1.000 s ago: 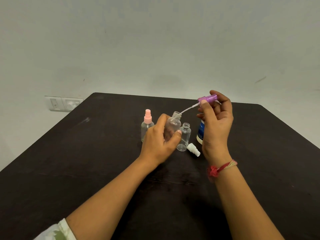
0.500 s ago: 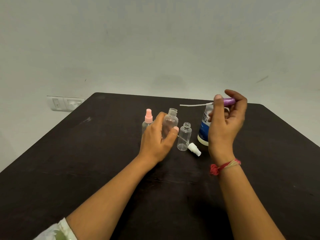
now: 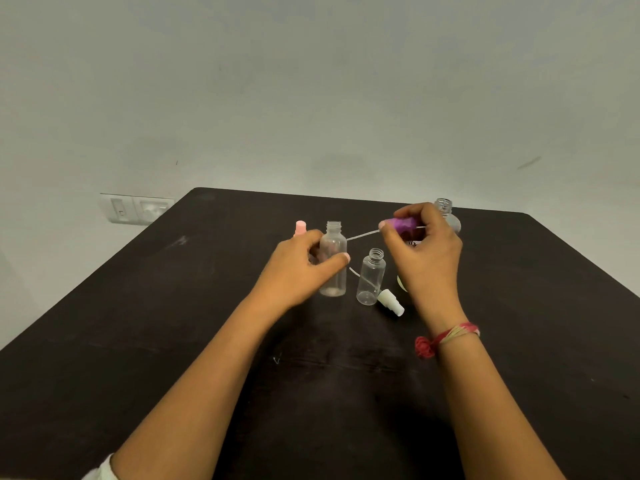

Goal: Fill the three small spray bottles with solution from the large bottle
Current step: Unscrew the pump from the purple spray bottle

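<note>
1. Dark table holds everything, and a white switch plate sits on the far-left wall.
2. Right hand pinches a purple spray cap with its thin tube pointing left. It hides most of the large bottle (only the open neck shows).
3. Left hand grips a clear uncapped bottle standing upright mid-table, and screens the pink-capped bottle.
4. Just right stands a smaller open bottle, with a white spray cap lying beside it.

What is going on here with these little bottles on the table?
A person is readying spray bottles for filling. The left hand grips an open clear bottle standing on the dark table; the right hand pinches a purple spray cap, tube in the air. A second bottle stands open beside a white cap. Both look empty.
</note>
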`<state>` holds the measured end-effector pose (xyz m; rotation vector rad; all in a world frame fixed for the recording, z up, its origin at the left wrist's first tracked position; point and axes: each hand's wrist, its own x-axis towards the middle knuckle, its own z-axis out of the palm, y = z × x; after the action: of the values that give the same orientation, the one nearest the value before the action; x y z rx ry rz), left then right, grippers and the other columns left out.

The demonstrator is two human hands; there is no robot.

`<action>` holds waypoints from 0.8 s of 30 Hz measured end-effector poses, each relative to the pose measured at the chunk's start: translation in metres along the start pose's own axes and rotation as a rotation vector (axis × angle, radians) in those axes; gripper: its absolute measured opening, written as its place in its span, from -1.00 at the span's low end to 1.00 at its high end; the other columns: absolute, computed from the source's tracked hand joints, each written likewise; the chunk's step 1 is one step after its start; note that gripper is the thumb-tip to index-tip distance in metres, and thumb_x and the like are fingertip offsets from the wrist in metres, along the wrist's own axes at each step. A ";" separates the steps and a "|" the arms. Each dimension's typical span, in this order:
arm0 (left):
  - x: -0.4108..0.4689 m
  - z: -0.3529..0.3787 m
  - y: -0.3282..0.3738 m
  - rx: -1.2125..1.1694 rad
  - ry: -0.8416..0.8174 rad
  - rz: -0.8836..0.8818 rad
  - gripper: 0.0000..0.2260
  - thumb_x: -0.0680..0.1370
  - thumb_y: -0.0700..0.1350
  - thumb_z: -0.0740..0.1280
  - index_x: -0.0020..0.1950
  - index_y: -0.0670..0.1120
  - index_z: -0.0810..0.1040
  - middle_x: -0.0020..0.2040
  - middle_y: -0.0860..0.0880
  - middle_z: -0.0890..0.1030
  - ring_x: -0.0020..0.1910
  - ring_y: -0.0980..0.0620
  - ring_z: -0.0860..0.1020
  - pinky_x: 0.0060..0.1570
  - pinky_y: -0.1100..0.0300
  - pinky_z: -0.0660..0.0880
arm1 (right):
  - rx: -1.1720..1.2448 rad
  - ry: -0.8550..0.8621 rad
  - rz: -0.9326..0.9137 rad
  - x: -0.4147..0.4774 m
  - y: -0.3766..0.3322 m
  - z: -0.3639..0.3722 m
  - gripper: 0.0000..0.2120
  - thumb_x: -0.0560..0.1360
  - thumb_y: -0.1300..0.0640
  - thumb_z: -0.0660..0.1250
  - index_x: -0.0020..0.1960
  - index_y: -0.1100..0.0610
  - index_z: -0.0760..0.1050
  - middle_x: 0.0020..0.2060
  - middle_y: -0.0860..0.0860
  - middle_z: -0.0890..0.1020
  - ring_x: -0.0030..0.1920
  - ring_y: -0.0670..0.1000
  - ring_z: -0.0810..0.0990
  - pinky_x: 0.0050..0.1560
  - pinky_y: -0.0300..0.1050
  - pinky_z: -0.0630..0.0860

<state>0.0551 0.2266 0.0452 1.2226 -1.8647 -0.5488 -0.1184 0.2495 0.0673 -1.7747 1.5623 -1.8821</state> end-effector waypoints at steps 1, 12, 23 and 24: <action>-0.001 0.000 0.001 0.031 -0.041 -0.022 -0.74 0.45 0.14 0.40 -0.24 -0.01 0.46 -0.32 0.11 0.49 -0.33 0.17 0.46 -0.33 0.26 0.34 | -0.019 -0.020 0.004 0.000 0.001 0.000 -0.88 0.43 0.15 0.44 -0.09 0.08 0.51 -0.22 -0.05 0.59 -0.21 -0.15 0.55 -0.19 -0.34 0.47; -0.007 0.003 0.003 0.238 -0.182 -0.109 -0.70 0.38 0.07 0.50 -0.25 0.10 0.36 -0.22 0.08 0.48 -0.25 0.15 0.47 -0.33 0.26 0.33 | -0.261 -0.327 -0.048 -0.006 -0.007 0.007 -0.76 0.39 0.32 0.34 0.00 0.10 0.59 -0.04 0.01 0.51 -0.06 -0.05 0.55 0.01 -0.07 0.58; -0.006 0.005 0.001 0.241 -0.137 -0.125 -0.71 0.38 0.04 0.52 0.00 0.01 0.52 -0.09 0.08 0.53 -0.06 0.11 0.54 -0.09 0.23 0.49 | -0.551 -0.187 -0.233 -0.011 -0.010 0.008 -0.94 0.51 0.18 0.32 -0.06 0.17 0.51 -0.15 0.07 0.52 -0.20 0.06 0.50 -0.26 -0.13 0.33; -0.006 0.006 0.001 0.245 -0.135 -0.125 -0.72 0.38 0.05 0.51 -0.03 0.03 0.50 -0.10 0.08 0.53 -0.07 0.11 0.54 -0.09 0.22 0.50 | -0.541 -0.193 -0.223 -0.010 -0.006 0.009 -0.95 0.50 0.19 0.33 -0.06 0.17 0.51 -0.15 0.07 0.52 -0.20 0.06 0.51 -0.26 -0.12 0.35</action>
<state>0.0511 0.2324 0.0401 1.5027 -2.0236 -0.4907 -0.1052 0.2543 0.0628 -2.3490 1.9979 -1.3814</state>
